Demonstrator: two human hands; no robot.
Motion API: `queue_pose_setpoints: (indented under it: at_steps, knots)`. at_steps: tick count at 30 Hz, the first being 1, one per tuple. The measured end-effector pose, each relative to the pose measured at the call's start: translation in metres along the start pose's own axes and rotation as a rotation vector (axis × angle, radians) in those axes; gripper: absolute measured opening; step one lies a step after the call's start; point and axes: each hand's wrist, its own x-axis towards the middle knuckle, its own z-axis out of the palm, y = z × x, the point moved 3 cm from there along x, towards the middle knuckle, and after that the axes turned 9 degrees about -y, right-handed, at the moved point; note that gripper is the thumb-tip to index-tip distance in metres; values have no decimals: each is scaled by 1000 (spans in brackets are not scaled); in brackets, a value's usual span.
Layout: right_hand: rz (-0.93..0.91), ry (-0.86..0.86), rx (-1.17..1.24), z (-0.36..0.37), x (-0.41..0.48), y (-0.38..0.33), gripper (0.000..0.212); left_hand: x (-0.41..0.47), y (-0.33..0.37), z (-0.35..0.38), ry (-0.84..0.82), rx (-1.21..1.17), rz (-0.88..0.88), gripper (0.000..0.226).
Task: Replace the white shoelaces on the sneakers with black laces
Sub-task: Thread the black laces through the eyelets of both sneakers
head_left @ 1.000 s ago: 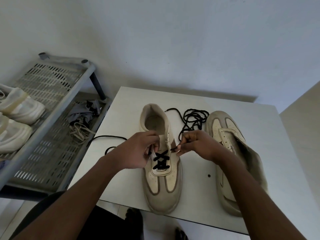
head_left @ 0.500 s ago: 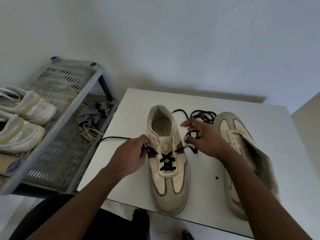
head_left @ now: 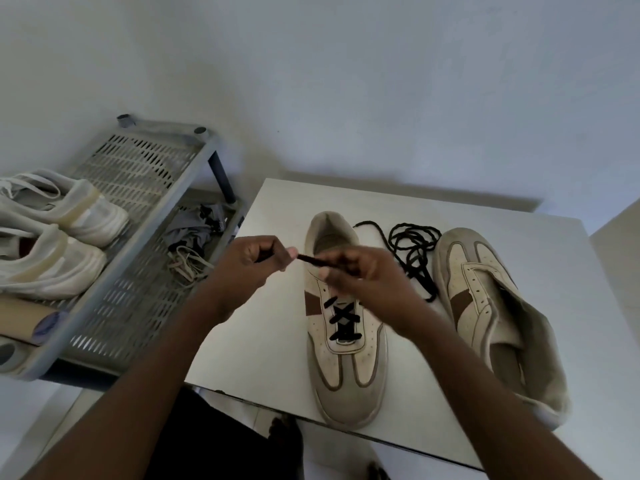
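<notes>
Against a plain white wall [head_left: 346, 98] stands a white table [head_left: 277, 237]. Near its front edge lies a beige leather sneaker [head_left: 346, 368] with a brown side patch, toe toward the person. Its black lace [head_left: 343, 318] is crossed through the lower eyelets; the upper eyelets are bare. A short stretch of it runs taut above the shoe's opening, between the two hands. On the left hand [head_left: 252, 265] the fingers are curled, thumb and forefinger pinching the lace. On the right hand [head_left: 363, 275] the fingers are curled round the other end of the stretch; motion blur leaves the exact grip unclear. Half a second earlier both hands were low at the eyelet rows, the right with fingers spread. Both are now raised and drawn together above the tongue; the lace tail then lying on the table at the left is gone.

Between the two shoes lies a loose black coil [head_left: 412, 244] of lace. At the right lies a second beige sneaker [head_left: 485, 306], unlaced, its upper flopped open. Left of the table stands a grey perforated shoe rack [head_left: 138, 174]. Its top shelf holds two white sneakers [head_left: 52, 261] and a cardboard tube [head_left: 24, 317]; its lower shelf, a grey cloth [head_left: 194, 230] and pale laces [head_left: 188, 268].
</notes>
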Motion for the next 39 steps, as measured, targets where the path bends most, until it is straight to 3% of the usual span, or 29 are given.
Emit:
queue_pose_setpoints:
  at_steps: [3, 5, 7, 8, 10, 12, 14, 17, 20, 25, 27, 31, 36, 39]
  knots:
    - [-120, 34, 397, -29, -4, -5, 23, 2, -9, -12, 35, 133, -46, 35]
    - [-177, 101, 671, -48, -6, -10, 45, 2, -16, -15, 13, 265, -59, 36]
    - [-200, 192, 768, -63, -10, -13, 47, 2, -18, -12, -18, 314, -55, 37]
    - [-161, 250, 663, -68, -11, -14, 40, 2, -18, -10, -12, 312, -43, 38]
    - [42, 319, 115, -65, -8, -12, 43, 3, -11, -1, 31, 296, 24, 41]
    - [201, 284, -493, -47, -6, -7, 74, 4, 1, 13, 25, 292, 109, 46]
    - [114, 180, -783, -22, -2, -10, 89, 6, 8, 30, -28, 267, 169, 49]
    - [-105, 39, -725, -1, 0, -16, 58, 10, 11, 41, -48, 279, 237, 43]
    - [-64, 16, -557, -4, -1, -12, 22, 12, 7, 36, -18, 297, 208, 37]
    - [-18, 418, 18, -30, -4, -12, 17, 12, 3, 10, 191, -142, 85, 18]
    - [24, 454, 119, -28, -4, -13, 16, 12, 1, 5, 270, -353, 65, 14]
    - [103, 183, 15, 6, 1, -6, 13, 14, 1, 10, 269, -661, 59, 7]
    - [92, 12, -180, 37, 3, 7, 13, 17, -7, 10, 291, -754, 99, 14]
    - [-5, -71, -329, 47, 3, 8, 16, 19, -10, 5, 329, -800, 95, 20]
